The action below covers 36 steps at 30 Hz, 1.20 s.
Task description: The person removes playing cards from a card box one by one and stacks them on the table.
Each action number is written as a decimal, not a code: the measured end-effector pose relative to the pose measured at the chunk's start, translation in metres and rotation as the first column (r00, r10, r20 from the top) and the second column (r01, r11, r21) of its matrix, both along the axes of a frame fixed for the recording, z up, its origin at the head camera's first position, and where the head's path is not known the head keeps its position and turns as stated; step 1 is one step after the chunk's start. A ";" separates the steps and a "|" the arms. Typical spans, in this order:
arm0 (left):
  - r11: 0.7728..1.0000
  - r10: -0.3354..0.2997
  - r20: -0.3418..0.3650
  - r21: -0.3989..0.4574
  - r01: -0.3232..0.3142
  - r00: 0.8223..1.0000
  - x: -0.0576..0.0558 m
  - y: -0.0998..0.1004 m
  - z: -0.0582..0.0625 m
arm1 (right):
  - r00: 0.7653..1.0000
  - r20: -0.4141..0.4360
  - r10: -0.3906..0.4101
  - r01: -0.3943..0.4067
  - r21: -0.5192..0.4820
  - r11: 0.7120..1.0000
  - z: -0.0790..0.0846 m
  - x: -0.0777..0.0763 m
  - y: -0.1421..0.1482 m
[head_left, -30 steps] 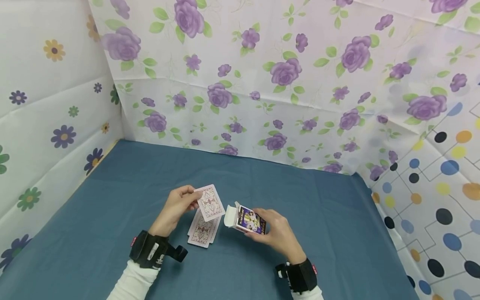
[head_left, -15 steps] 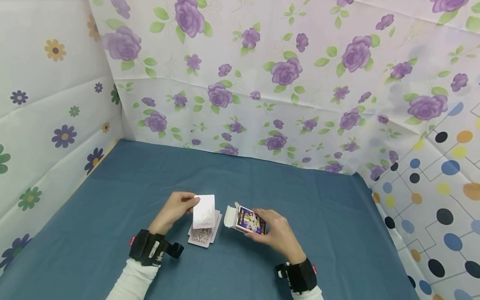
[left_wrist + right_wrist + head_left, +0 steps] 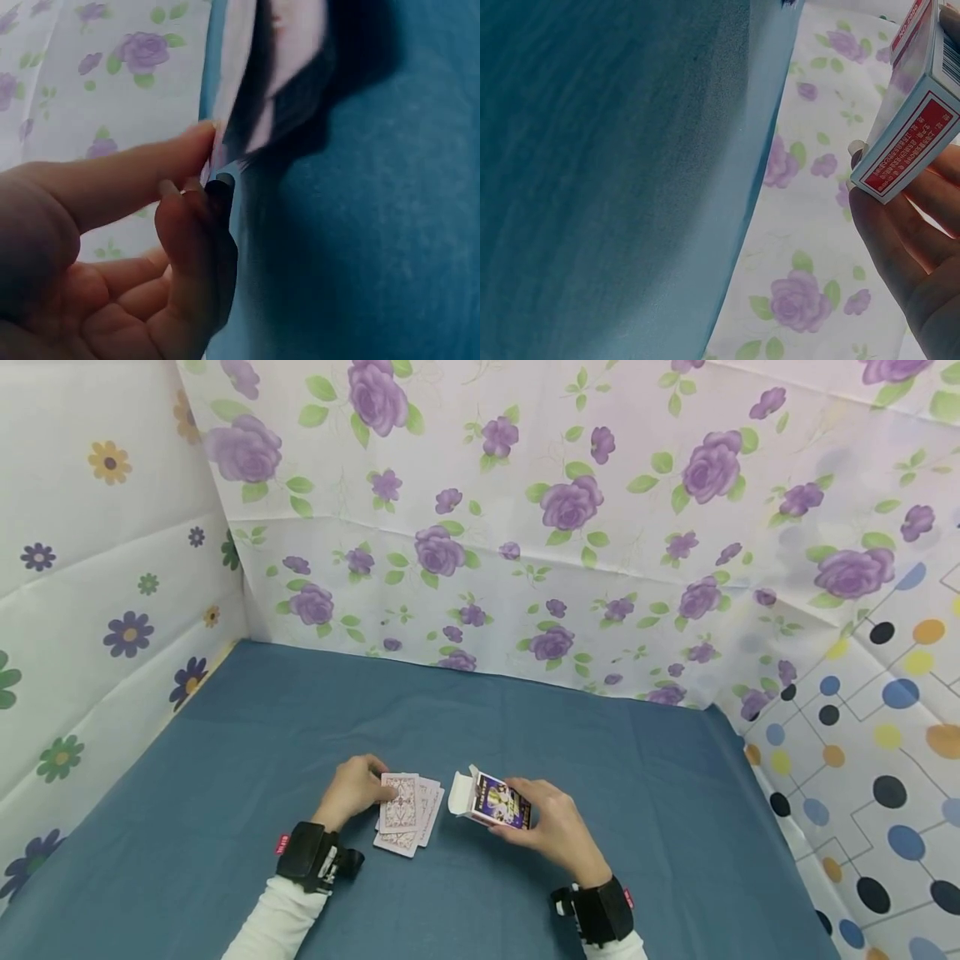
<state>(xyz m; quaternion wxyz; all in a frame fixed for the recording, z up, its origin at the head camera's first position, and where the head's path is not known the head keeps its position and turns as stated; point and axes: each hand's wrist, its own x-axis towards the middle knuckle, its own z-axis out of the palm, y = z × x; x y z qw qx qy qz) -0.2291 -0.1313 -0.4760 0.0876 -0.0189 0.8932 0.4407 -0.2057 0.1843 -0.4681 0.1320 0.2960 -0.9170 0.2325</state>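
Note:
A small pile of playing cards (image 3: pixel 408 814) lies face down on the blue table (image 3: pixel 225 760). My left hand (image 3: pixel 360 787) pinches the top card (image 3: pixel 397 793) at its left edge, low over the pile; the left wrist view shows thumb and finger closed on the card's edge (image 3: pixel 225 142). My right hand (image 3: pixel 547 822) grips a card box (image 3: pixel 491 800) with its white flap open toward the pile. The box's red-and-white end (image 3: pixel 911 150) shows in the right wrist view, held by fingers (image 3: pixel 907 240).
Floral sheets (image 3: pixel 525 527) wall in the table at the back and left. A dotted sheet (image 3: pixel 862 735) closes the right side. Blue cloth stretches on all sides of the hands.
My left hand has lowered the card it held up, turning it over and bringing it down onto the pile. The right hand and box have stayed put.

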 end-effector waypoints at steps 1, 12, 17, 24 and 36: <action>1.000 -0.005 -0.011 -0.006 0.005 1.000 0.000 0.000 0.000 | 1.000 0.001 0.001 -0.001 0.000 1.000 0.000 0.000 0.000; 0.982 -0.093 -0.060 0.160 0.101 0.994 -0.003 0.000 -0.001 | 1.000 -0.002 0.004 -0.004 -0.003 1.000 0.000 0.000 0.000; 0.989 -0.077 -0.060 0.120 0.084 0.995 -0.004 0.004 -0.006 | 1.000 -0.006 0.009 -0.009 0.002 1.000 -0.001 0.000 -0.002; 1.000 0.007 -0.104 0.001 -0.007 0.995 0.000 0.014 -0.009 | 1.000 -0.001 0.007 -0.007 -0.005 1.000 -0.002 0.000 -0.003; 0.996 0.033 -0.204 -0.069 -0.048 0.978 0.004 0.022 0.003 | 1.000 0.005 0.003 -0.003 0.004 1.000 -0.002 0.001 -0.003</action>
